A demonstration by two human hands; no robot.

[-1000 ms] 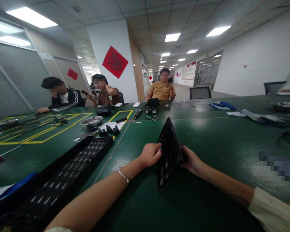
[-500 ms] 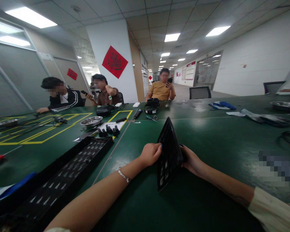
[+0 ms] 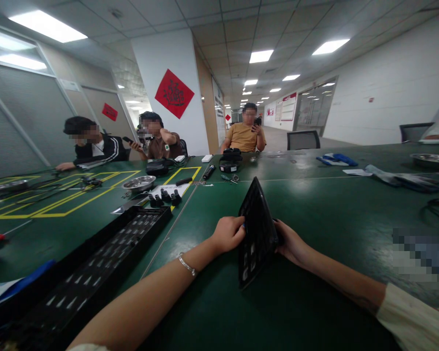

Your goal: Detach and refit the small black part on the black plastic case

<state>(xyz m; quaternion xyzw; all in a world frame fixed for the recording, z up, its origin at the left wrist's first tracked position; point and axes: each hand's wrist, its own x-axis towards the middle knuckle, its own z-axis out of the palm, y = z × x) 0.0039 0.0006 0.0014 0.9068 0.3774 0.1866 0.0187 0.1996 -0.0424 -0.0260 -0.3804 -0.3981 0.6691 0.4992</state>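
A thin black panel (image 3: 255, 234) with rows of small square cutouts or keys stands on edge above the green table, seen almost side-on. My right hand (image 3: 290, 241) grips its right side, with the fingers partly hidden behind it. Against the left face, my left hand (image 3: 229, 234) has its fingers closed on the panel; some fingertips are hidden. To the left lies a long black housing (image 3: 109, 248), open on top, with rows of pale slots along its floor.
Several black fittings (image 3: 164, 197) stand beyond the housing, near a metal bowl (image 3: 139, 183). A black headset-like device (image 3: 230, 161) sits farther back on the green table (image 3: 336, 214). Grey cloth (image 3: 398, 179) lies at right. Three people sit across the table.
The fingers of my left hand have shifted slightly on the panel. The panel and my right hand stay nearly where they were.
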